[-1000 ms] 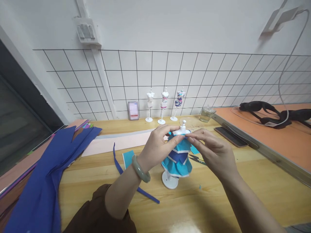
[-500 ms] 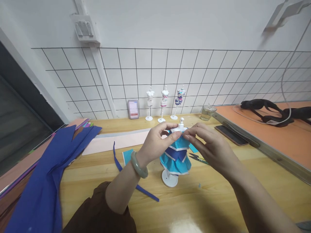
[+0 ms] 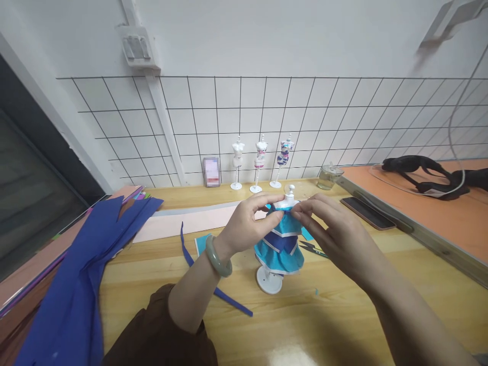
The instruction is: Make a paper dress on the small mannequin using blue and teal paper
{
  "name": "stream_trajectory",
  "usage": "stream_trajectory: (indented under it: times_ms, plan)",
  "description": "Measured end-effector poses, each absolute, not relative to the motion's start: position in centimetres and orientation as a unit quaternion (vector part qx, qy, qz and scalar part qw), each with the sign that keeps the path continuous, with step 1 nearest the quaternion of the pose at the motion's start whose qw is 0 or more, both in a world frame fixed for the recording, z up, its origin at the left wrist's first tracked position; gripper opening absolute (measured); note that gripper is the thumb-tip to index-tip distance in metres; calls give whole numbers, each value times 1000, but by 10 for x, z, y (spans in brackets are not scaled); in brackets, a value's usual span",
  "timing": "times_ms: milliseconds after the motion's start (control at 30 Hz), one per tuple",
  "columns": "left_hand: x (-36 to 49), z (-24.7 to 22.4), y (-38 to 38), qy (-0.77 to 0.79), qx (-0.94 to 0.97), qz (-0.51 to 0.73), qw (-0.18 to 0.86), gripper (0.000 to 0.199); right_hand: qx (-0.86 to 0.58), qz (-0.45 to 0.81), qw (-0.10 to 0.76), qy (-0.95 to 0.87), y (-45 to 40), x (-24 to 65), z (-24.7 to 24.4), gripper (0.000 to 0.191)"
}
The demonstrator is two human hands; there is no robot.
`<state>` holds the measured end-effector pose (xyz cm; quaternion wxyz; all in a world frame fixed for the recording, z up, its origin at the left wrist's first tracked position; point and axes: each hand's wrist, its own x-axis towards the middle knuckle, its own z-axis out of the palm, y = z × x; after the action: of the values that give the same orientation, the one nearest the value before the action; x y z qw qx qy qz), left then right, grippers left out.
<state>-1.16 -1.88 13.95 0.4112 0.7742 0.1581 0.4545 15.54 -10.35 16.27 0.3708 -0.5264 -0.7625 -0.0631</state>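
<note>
A small white mannequin (image 3: 290,195) on a round base (image 3: 269,281) stands in front of me, wearing a tiered turquoise and dark-blue doll dress (image 3: 282,254) with white edging. From the left, my left hand (image 3: 249,221) grips the dress at its top edge, thumb in front and fingers round the mannequin's shoulder. Opposite it, my right hand (image 3: 331,218) pinches the same upper edge between thumb and fingers. A narrow dark-blue line of fabric shows between the fingertips. The exact hold is partly covered by the fingers.
Scissors (image 3: 313,249) lie behind the dress, to its right. A dark-blue strip (image 3: 232,302) and a turquoise piece (image 3: 202,244) lie at left, near folded blue fabric (image 3: 76,269). At the back are three small mannequins (image 3: 237,155), a glass cup (image 3: 330,176) and a phone (image 3: 368,212).
The view has shifted slightly, so the scene sits a little further right. Both hands stay at the dress's top edge, with only small finger movement.
</note>
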Motion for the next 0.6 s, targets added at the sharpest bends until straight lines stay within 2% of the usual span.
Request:
stream_trajectory:
  times_ms: [300, 600]
  plan:
    - [-12, 141, -20, 161, 801, 460, 348, 31, -486, -52, 394, -779, -101, 163, 159, 8]
    - [-9, 140, -22, 183, 788, 475, 346, 28, -471, -44, 418, -775, -99, 163, 158, 8]
